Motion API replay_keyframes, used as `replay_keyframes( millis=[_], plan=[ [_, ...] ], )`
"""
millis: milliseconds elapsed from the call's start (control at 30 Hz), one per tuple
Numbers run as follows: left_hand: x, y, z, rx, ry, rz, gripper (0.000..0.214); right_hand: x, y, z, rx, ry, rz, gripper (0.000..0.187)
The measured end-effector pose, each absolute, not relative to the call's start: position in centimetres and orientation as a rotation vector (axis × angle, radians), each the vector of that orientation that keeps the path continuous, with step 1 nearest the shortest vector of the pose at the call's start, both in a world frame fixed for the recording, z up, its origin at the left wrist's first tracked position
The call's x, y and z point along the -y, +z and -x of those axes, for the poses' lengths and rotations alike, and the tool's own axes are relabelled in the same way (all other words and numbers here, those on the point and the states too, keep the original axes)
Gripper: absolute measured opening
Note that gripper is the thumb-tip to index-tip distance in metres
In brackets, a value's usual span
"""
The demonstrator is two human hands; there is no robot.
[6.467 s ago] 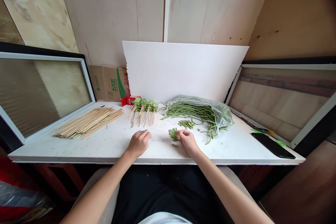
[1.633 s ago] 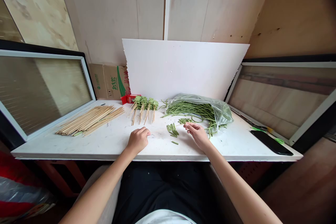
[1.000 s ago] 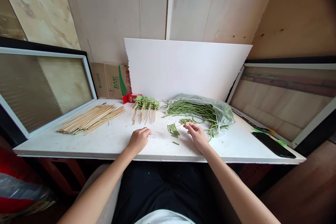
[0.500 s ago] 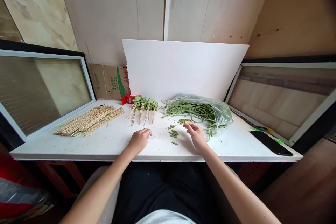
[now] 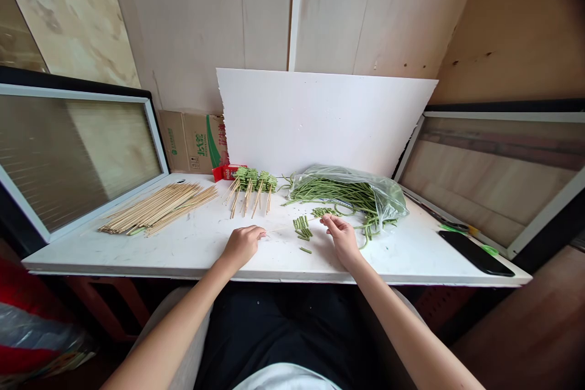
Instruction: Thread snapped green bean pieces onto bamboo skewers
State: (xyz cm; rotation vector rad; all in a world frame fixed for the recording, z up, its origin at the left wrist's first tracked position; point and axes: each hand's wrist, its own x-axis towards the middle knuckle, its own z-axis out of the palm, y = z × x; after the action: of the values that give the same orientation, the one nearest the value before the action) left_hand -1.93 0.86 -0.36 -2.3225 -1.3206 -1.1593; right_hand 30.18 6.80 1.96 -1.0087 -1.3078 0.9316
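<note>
My left hand (image 5: 243, 244) is closed, pinching one end of a thin bamboo skewer (image 5: 278, 229). Cut green bean pieces (image 5: 300, 223) sit side by side across the skewer, between my hands. The thumb and fingers of my right hand (image 5: 340, 233) pinch the skewer's other end; its tip is hidden there. Just below lie a few loose bean pieces (image 5: 305, 250) on the white table. Behind my right hand is a small pile of cut beans (image 5: 323, 211). Long green beans (image 5: 338, 189) spill from a clear plastic bag (image 5: 386, 195).
Several finished bean skewers (image 5: 256, 181) lie at the back beside a red packet (image 5: 223, 172). Bare skewers (image 5: 155, 207) are heaped on the left. A black phone (image 5: 475, 253) and scissors (image 5: 452, 225) lie right. A white board (image 5: 324, 122) and cardboard box (image 5: 194, 143) stand behind.
The bean pieces on the skewer have turned and now show more of their length. Both hands stay in nearly the same place; the view has shifted slightly.
</note>
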Motion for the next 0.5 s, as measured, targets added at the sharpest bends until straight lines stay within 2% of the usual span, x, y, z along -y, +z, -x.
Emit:
replay_keyframes(
  millis=[500],
  plan=[
    [-0.6, -0.3, 1.9, 1.381, -1.135, 2.288, 0.037, -5.6, 3.1, -29.8, 1.375, 0.934, 0.947, 0.043]
  ],
)
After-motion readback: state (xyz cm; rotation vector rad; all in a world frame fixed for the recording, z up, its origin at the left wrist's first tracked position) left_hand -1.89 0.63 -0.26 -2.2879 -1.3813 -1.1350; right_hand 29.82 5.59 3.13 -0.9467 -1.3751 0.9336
